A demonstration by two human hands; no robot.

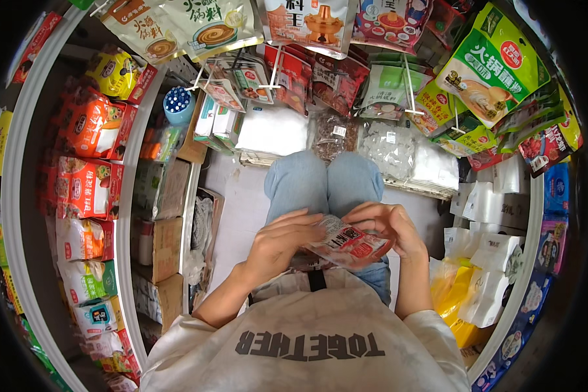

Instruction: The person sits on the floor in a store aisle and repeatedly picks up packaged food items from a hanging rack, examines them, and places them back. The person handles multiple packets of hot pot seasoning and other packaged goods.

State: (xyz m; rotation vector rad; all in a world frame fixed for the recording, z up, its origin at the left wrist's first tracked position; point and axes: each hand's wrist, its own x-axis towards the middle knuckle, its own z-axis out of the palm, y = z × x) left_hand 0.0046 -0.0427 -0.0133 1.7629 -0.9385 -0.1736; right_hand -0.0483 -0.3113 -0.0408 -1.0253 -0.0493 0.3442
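Note:
A red and clear plastic food packet point(355, 245) with printing lies above my lap, between both hands. My left hand point(286, 240) is at its one end, fingers stretched flat over the packet's edge. At the packet's other end, my right hand point(394, 228) has its fingers curled around the far corner, pinching it. My thighs and knees, in light blue jeans point(299, 186), are beneath and beyond the packet. Some of the packet's lower side is hidden, and the fingertips under it cannot be seen.
Seasoning pouches point(338, 78) hang on metal hooks ahead, above bagged goods point(274, 128) on a low shelf. Shelves with red starch packets point(88, 188) stand at the left. Rolls of plastic bags point(490, 255) and a yellow package point(453, 299) are at the right.

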